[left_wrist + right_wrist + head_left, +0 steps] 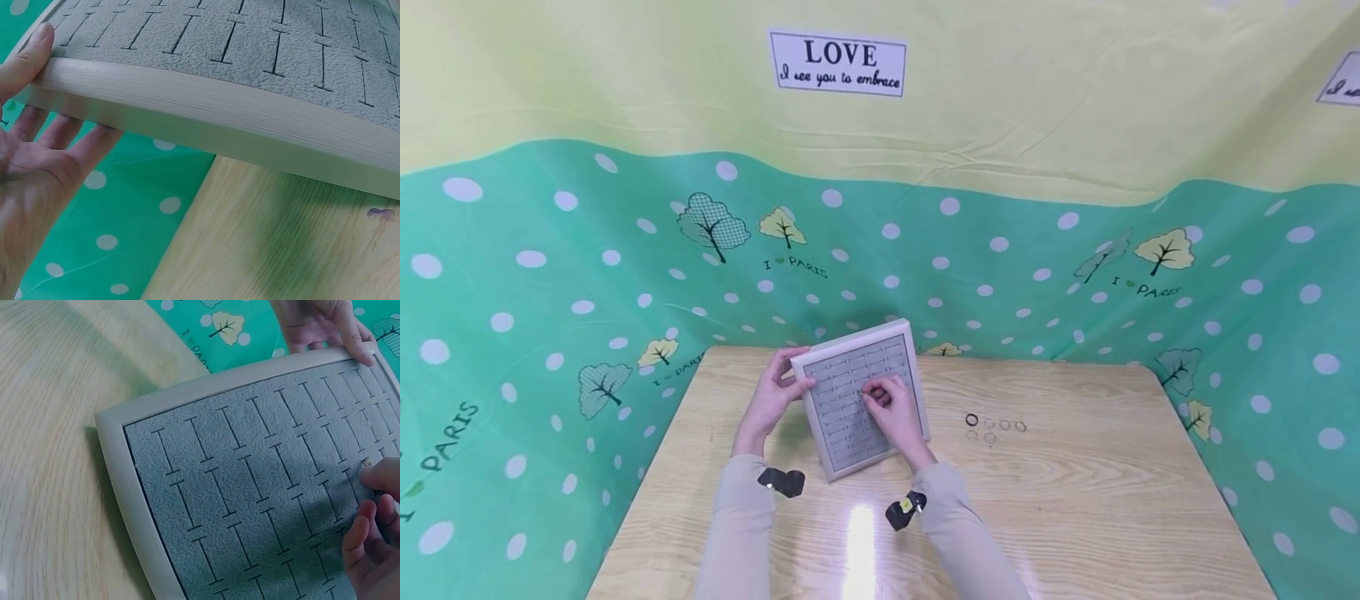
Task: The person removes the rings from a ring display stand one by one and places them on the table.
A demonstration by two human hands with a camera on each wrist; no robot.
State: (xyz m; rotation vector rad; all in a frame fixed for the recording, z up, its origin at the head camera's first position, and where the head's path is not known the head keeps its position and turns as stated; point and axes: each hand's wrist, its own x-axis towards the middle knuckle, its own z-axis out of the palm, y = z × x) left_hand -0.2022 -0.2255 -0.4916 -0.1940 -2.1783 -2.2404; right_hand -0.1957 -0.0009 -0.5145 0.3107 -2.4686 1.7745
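A ring display tray (842, 429) with a pale frame and grey slotted padding stands tilted up on the table. My left hand (772, 396) grips its upper left corner; in the left wrist view the thumb (32, 56) lies on the frame's face and the fingers are behind it. My right hand (895, 417) is over the middle of the padding, pinching a small ring (366, 462) between thumb and forefinger, at a slot. Fingertips hide most of that ring. No other ring shows in the visible slots.
Right of the tray, several thin rings (990, 424) lie in two rows on the wooden table (1075, 500), along with a black ring (972, 419). A green and yellow printed cloth (1000, 275) hangs behind the table and at both sides.
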